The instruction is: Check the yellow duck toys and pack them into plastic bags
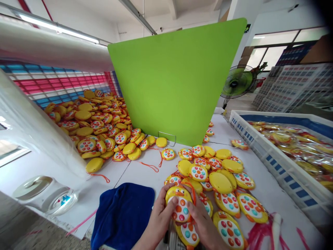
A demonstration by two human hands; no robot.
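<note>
Both of my hands hold one yellow duck-shaped toy (180, 204) with coloured round buttons, face up, near the table's front edge. My left hand (159, 216) grips its left side with the thumb on the face. My right hand (201, 219) grips its right side, where an orange cord loops over the toy. Another duck toy (187, 234) lies just below my hands. Several more of the same toys (221, 180) lie scattered to the right, some face down.
A large heap of the toys (96, 128) fills the back left. A green divider board (177, 83) stands upright behind. A folded blue cloth (123, 215) lies to the left. A white crate (283, 166) of bagged toys sits to the right. A fan (238, 82) stands behind.
</note>
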